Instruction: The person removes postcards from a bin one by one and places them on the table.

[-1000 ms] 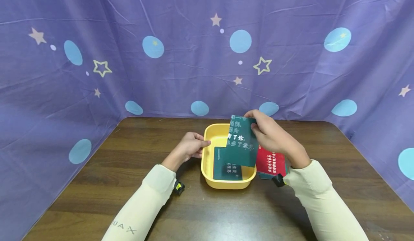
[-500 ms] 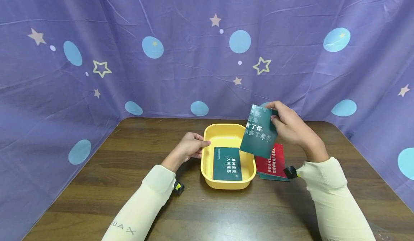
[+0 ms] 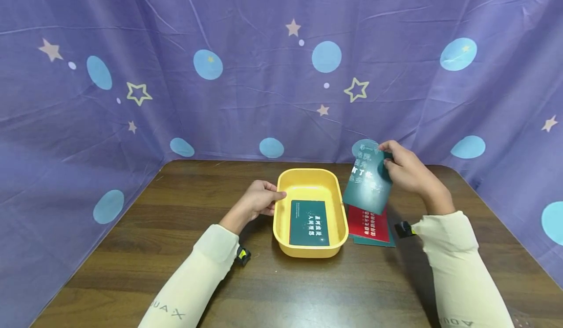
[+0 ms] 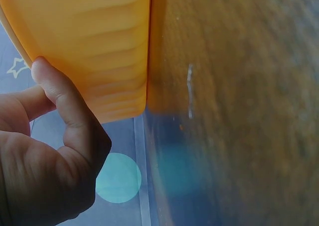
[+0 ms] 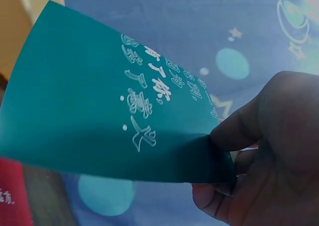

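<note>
My left hand (image 3: 258, 200) pinches the left rim of a yellow plastic tray (image 3: 308, 256), thumb over the edge and fingers outside. In the left wrist view the tray's ribbed side wall (image 4: 112, 56) rises beside the thumb. A dark green card (image 3: 309, 220) with white lettering lies flat in the tray, a thin red edge showing at its left. To the right, my right hand (image 3: 411, 171) pinches another green card (image 3: 368, 181) by its upper right corner and holds it tilted in the air. That card bends slightly in the right wrist view, its lettering facing the camera.
Under the raised card, on the wooden table (image 3: 281, 294), lies a red card (image 3: 371, 226) with white lettering, partly covered in this view. A green card (image 3: 374, 242) sticks out beneath it, close to the tray's right side. A purple patterned cloth (image 3: 264, 113) hangs behind the table.
My right hand has carried the green card rightward, from over the tray to above the red card, uncovering the card in the tray. The left hand and the tray have stayed put.
</note>
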`<state>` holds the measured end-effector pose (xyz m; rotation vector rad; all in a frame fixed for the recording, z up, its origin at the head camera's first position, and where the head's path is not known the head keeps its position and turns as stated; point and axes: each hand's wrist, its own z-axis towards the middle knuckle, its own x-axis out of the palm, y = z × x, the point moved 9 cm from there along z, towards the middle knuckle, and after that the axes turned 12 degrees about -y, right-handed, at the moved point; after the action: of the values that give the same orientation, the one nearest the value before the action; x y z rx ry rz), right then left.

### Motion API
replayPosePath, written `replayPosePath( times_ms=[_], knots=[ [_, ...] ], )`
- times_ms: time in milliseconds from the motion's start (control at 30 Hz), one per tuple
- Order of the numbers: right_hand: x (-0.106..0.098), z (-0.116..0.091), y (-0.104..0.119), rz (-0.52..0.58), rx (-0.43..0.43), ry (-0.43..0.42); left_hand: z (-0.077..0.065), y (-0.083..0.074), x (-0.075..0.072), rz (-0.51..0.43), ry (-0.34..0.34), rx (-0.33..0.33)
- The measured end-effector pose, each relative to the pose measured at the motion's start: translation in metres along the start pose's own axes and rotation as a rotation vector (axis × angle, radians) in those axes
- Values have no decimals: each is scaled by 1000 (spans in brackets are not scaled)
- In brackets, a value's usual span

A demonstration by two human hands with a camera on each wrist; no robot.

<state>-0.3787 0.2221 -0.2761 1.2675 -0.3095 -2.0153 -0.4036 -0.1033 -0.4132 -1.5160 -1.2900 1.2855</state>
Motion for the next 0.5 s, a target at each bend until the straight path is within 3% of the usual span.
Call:
replayPosePath(
  times_ms=[500],
  knots=[
    [32,-3,-50,-19,100,104,0,0,0,7,2,-3]
  ],
)
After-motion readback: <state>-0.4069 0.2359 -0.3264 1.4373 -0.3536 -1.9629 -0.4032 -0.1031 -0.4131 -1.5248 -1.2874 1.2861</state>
